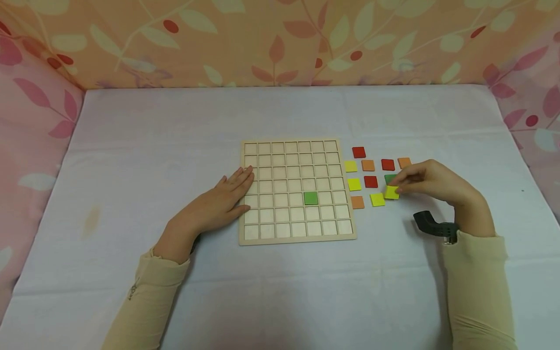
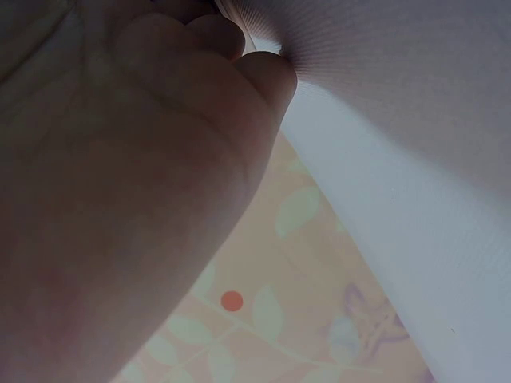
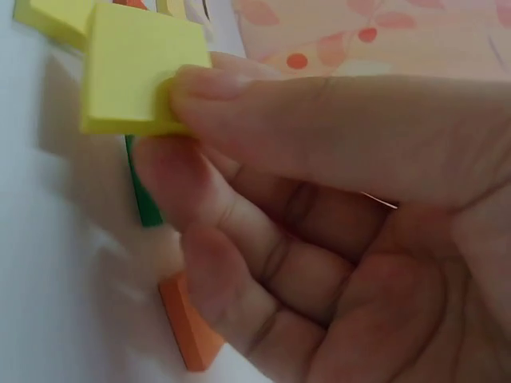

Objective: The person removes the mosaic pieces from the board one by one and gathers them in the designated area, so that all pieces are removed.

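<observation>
Between thumb and fingers, my right hand (image 1: 430, 182) pinches a yellow square tile (image 3: 140, 72), raised off the cloth in the right wrist view. Beneath that hand lies a green tile (image 3: 144, 187), partly covered, and an orange tile (image 3: 190, 323) is close by its fingers. My left hand (image 1: 216, 199) rests with straight fingers on the left border of a wooden grid board (image 1: 297, 242). One green tile (image 1: 311, 198) sits in a cell of the board, right of centre and below the middle. In the left wrist view, the left palm (image 2: 120, 199) fills much of the frame.
Loose tiles lie to the right of the board, among them a red tile (image 1: 358, 152), a yellow tile (image 1: 377, 200) and an orange tile (image 1: 357, 202). A white cloth (image 1: 175, 121) covers the table. Patterned fabric (image 1: 245, 43) hangs behind it.
</observation>
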Motion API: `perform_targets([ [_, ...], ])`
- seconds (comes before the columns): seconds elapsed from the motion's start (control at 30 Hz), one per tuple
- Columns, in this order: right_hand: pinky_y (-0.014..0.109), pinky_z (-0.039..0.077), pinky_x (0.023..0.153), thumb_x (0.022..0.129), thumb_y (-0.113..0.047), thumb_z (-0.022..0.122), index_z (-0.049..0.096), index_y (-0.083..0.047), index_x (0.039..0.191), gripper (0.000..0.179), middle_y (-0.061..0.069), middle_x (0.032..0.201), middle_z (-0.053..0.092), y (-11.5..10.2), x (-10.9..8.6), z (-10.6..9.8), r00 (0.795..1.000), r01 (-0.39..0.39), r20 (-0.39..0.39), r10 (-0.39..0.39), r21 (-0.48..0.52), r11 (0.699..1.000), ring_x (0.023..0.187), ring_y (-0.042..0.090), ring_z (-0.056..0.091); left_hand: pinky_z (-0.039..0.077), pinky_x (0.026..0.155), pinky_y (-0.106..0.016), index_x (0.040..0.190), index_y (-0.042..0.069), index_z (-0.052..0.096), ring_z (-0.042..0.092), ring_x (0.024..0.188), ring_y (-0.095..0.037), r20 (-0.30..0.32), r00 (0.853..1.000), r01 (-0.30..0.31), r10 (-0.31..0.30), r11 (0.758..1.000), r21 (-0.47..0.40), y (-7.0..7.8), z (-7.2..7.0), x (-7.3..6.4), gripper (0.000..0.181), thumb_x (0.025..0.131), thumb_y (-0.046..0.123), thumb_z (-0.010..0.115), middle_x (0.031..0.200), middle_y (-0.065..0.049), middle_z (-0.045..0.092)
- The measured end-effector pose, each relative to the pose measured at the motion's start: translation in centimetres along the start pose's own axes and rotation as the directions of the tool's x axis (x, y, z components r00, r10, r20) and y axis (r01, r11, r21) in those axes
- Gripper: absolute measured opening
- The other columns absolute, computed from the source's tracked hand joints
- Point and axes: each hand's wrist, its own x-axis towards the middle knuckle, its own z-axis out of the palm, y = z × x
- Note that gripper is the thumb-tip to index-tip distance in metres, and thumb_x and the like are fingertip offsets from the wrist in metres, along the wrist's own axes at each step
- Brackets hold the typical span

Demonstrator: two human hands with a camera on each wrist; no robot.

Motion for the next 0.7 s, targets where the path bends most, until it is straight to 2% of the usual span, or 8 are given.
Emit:
perform_targets([
  [0.3, 0.016, 0.049, 0.072, 0.086, -0.006, 0.068, 0.073, -0.004, 0.097, 0.013, 0.005, 0.095, 0.07, 0.44, -0.13, -0.36, 0.998, -0.04, 0.037, 0.041, -0.041, 0.998, 0.087, 0.004, 0.056, 0.007, 0.114, -0.049, 0.15, 0.0, 0.012, -0.001, 0.144, -0.025, 0.004, 1.0, 0.004, -0.004, 1.0, 0.002, 0.04, 0.04, 0.07, 0.069, 0.098, 0.022, 0.051, 0.158, -0.011, 0.002],
  [0.7, 0.014, 0.047, 0.073, 0.085, -0.006, 0.069, 0.074, -0.006, 0.096, 0.012, 0.007, 0.097, 0.07, 0.43, -0.21, -0.39, 0.999, -0.029, 0.025, 0.03, -0.036, 0.999, 0.091, 0.003, 0.054, 0.007, 0.114, -0.049, 0.15, 0.0, 0.011, -0.001, 0.144, -0.025, 0.006, 1.0, 0.007, -0.007, 1.0, 0.0, 0.05, -0.01, 0.07, 0.07, 0.097, 0.021, 0.051, 0.158, -0.011, 0.001],
])
